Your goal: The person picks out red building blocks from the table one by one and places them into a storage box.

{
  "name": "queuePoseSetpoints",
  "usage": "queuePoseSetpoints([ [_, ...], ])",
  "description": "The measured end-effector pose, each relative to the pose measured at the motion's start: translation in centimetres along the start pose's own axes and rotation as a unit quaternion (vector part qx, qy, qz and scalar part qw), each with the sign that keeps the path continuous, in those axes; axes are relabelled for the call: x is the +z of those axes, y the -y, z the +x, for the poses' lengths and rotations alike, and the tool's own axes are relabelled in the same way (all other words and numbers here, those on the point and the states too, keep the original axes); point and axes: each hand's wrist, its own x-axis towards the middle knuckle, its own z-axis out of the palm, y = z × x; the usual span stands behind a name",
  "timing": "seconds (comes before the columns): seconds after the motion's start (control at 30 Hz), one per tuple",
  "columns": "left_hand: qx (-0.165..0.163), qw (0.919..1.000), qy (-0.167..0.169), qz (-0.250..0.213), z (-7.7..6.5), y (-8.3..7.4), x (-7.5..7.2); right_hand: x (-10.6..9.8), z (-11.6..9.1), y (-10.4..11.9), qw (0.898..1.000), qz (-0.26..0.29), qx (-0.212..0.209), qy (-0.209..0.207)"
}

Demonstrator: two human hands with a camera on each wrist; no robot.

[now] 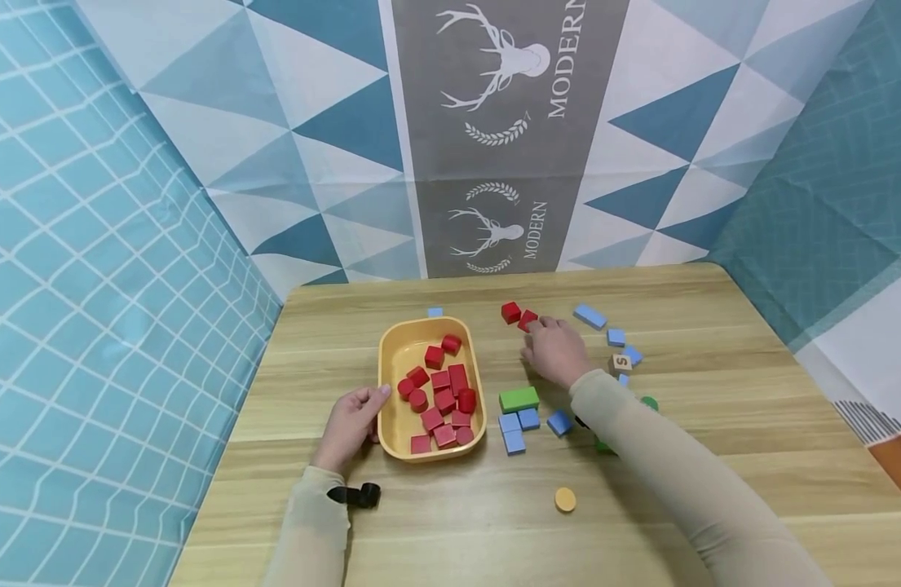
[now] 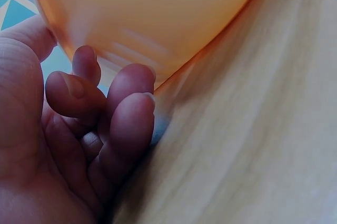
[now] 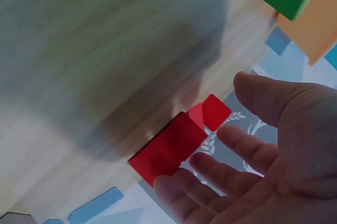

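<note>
My left hand grips the left rim of a yellow-orange plastic tray, thumb at the rim and fingers curled by the outer wall in the left wrist view. Several red blocks, some cubic and some round, lie in the tray. At the back of the table my right hand reaches to a red block. Its fingertips touch that block's far side, while the thumb stays well apart. A second red block sits just left of it.
Blue blocks and a green block lie right of the tray. More blue blocks and a lettered wooden cube are farther right. A yellow disc lies nearer. One blue block stands behind the tray.
</note>
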Motion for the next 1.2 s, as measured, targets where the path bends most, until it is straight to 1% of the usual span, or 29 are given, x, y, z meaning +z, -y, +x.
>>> queuePoseSetpoints([
  [0.1, -0.001, 1.0, 0.001, -0.002, 0.0, 0.0, 0.0, 0.3, -0.1, -0.2, 1.0, -0.009, -0.005, -0.007],
  [0.3, 0.007, 1.0, 0.002, 0.0, 0.0, -0.2, 0.1, 0.7, -0.2, -0.8, 0.999, 0.027, 0.005, -0.045],
  [0.4, 0.009, 1.0, 0.004, 0.0, 0.0, -0.3, 0.1, 0.7, -0.2, -0.9, 0.998, 0.033, 0.005, -0.054],
  [0.5, 0.006, 1.0, 0.005, -0.001, 0.0, -0.3, 0.1, 0.8, -0.2, -0.9, 0.998, 0.019, -0.002, -0.058],
  [0.67, 0.003, 1.0, 0.001, -0.004, 0.0, -0.2, 0.1, 1.0, -0.2, -0.9, 0.998, -0.005, -0.024, -0.059],
  [0.8, 0.001, 1.0, -0.001, -0.001, 0.0, -0.1, 0.0, 0.6, -0.4, -0.7, 0.998, -0.014, -0.037, -0.056],
  [0.87, -0.001, 1.0, -0.001, -0.001, 0.0, -0.2, 0.0, 0.0, -0.6, 0.0, 0.997, -0.01, -0.046, -0.063],
  [0.93, -0.004, 1.0, 0.0, -0.003, -0.1, -0.2, 0.0, -0.9, -0.7, 1.3, 0.995, 0.011, -0.054, -0.081],
  [1.03, -0.008, 1.0, -0.001, -0.006, 0.0, -0.2, -0.1, -2.6, -1.1, 4.3, 0.989, 0.082, -0.069, -0.105],
  [1.07, -0.008, 0.9999, -0.001, -0.006, 0.0, -0.2, -0.1, -3.1, -1.3, 5.4, 0.985, 0.112, -0.075, -0.109],
  [1.13, -0.008, 0.9999, 0.001, -0.009, 0.0, -0.2, -0.1, -3.7, -1.8, 7.7, 0.973, 0.178, -0.099, -0.11],
  [1.2, -0.009, 0.9999, 0.002, -0.009, 0.0, -0.2, 0.0, -3.5, -2.5, 9.6, 0.959, 0.233, -0.125, -0.1],
])
